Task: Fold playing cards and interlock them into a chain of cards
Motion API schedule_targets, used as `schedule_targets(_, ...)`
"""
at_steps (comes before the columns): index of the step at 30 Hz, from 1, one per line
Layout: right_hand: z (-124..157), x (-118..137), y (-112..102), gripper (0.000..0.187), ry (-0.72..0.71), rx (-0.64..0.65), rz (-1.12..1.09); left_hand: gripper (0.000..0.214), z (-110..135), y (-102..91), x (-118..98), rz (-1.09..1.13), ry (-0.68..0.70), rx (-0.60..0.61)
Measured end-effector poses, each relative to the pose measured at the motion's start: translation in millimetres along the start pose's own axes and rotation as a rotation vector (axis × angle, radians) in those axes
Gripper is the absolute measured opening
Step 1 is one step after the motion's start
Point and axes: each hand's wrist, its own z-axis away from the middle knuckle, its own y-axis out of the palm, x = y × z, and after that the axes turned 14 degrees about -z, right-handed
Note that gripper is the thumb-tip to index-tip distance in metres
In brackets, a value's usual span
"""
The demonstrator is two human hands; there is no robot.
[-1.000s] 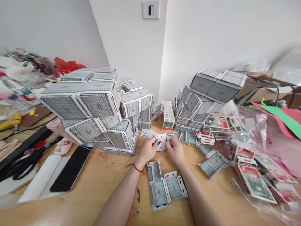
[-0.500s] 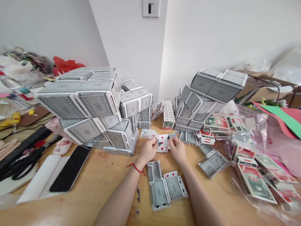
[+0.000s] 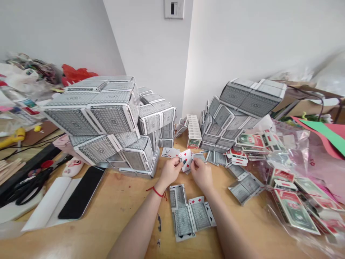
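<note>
Over the middle of the table, my left hand (image 3: 170, 172) pinches the left side of a playing card (image 3: 185, 157) that shows red diamonds. My right hand (image 3: 202, 175) has its fingers closed at the same card's right edge, and the card looks bent. Another card seems to lie just under it. Between my forearms rests a flat group of joined playing cards (image 3: 183, 218), mostly backs up with grey patterns. Just behind my hands are loose cards (image 3: 169, 152), and a grey-backed card (image 3: 199, 157) lies beyond my right hand.
Card-built block structures stand on the left (image 3: 107, 118) and right (image 3: 229, 115). Card boxes (image 3: 295, 212) and plastic wrap lie at right, near folded card pieces (image 3: 246, 187). A phone (image 3: 82, 192), scissors (image 3: 29, 187) and a yellow glue gun (image 3: 13, 137) are at left.
The diamond card has gone from flat to bent and tilted between my hands. My right hand has shifted slightly left, its fingers turned more inward.
</note>
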Motion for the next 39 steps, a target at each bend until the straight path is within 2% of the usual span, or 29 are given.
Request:
schedule_targets(3,0,-1,-2,0.025,-0.038,0.021,0.002,0.023,-1,0.0,1,0.056,-0.025,0.013)
schedule_targets(8,-6,-9,-5,0.023,0.069,0.185,-0.423,0.026,-2,-2.9,2,-0.046,-0.004,-0.068)
schedule_targets(11,-8,-10,-4,0.023,0.108,0.191,-0.536,0.026,-2,-2.4,3,-0.12,0.017,-0.097)
schedule_targets(15,-9,-9,-1,0.025,0.116,0.158,-0.57,0.023,-1,0.2,3,-0.228,0.036,-0.122)
schedule_targets(20,-7,-8,1,0.024,0.121,0.109,-0.506,0.014,2,0.8,2,-0.416,0.04,-0.147)
schedule_targets(23,-6,-8,1,0.021,0.155,0.114,-0.565,0.012,3,-0.8,0,-0.479,0.04,-0.152)
schedule_targets(26,-7,-7,-3,0.016,0.213,0.16,-0.738,0.01,3,-3.9,-2,-0.408,0.048,-0.138)
schedule_targets(32,-9,-1,-11,0.018,0.49,0.304,-1.201,0.016,1,-8.4,-5,-0.18,0.052,-0.134)
schedule_targets(35,-9,0,-14,0.018,0.566,0.364,-1.279,0.017,2,-7.0,-5,-0.094,0.052,-0.106)
schedule_targets(39,-10,-2,-13,0.017,0.565,0.358,-1.263,0.013,2,-3.8,-7,0.009,0.046,-0.029)
